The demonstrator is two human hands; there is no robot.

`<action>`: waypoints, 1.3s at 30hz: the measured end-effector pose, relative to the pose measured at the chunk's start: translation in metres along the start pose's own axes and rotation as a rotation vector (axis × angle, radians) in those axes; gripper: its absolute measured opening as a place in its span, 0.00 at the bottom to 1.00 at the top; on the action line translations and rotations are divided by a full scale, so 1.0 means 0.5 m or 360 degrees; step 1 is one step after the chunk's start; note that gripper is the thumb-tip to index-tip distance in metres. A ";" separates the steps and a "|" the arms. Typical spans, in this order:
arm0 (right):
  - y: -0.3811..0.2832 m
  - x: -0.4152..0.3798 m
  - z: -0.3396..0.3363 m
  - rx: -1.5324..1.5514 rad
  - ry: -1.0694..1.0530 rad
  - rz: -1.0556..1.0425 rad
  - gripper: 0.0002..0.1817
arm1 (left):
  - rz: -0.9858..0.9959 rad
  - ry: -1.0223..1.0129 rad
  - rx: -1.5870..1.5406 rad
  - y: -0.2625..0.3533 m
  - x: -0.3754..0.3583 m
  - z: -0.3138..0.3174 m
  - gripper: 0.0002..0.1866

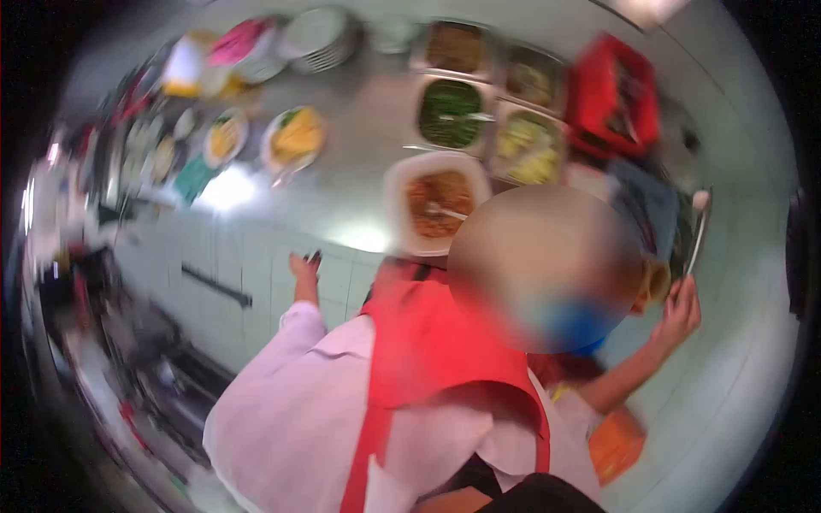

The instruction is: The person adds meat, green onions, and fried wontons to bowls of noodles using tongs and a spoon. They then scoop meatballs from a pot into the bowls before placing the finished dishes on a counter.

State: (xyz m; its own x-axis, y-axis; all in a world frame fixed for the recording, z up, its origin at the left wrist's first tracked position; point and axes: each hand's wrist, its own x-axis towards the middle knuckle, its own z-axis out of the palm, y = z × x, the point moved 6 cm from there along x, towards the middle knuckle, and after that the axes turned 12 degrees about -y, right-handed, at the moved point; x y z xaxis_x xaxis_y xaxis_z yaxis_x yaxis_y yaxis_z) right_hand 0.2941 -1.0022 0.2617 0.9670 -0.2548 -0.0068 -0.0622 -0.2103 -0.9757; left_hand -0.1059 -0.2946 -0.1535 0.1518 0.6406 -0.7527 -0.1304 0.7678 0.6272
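Neither of my hands shows. At the bottom edge there is a strip of bare skin [462, 500] beside a black sleeve [547, 494]. Right in front of me a person in a pale pink shirt [282, 402] and red apron [436, 333] fills the middle; the head is blurred. One of that person's hands [305, 267] hangs out to the left at the counter's front. The other hand [682, 308] grips a long, thin utensil [701, 231] with a pale end, at the right. A white tub [396, 201] of reddish-orange food, with a spoon in it, stands near the person's head.
Metal trays of brown food [454, 47], green vegetables [451, 111] and pale yellow pieces [528, 147] line the steel counter [359, 128]. A red basket [611, 94] stands behind. Plates of yellow food [296, 139] and stacked white plates [318, 38] lie left. Orange object [616, 445] lower right.
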 end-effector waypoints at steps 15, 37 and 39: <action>-0.139 -0.424 1.305 -0.1393 -0.2197 -0.1460 0.13 | 0.0110 0.0097 -0.0221 -0.135 -0.113 -0.159 0.32; -0.175 0.048 0.227 -0.0863 -0.0690 -0.0413 0.22 | -0.0460 -0.0308 0.0287 -0.246 0.044 -0.083 0.31; -0.097 0.069 -0.036 -0.1222 0.0036 -0.0361 0.20 | -0.0520 -0.0334 0.0214 -0.200 -0.022 0.054 0.36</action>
State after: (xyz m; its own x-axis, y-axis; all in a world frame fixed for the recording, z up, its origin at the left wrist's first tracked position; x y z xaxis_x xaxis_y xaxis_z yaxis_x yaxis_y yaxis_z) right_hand 0.3258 -1.0177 0.3126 0.9717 -0.1453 0.1865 -0.0252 -0.8481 -0.5292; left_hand -0.0683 -0.3783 -0.2027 0.3624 0.3390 -0.8682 0.0850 0.9156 0.3930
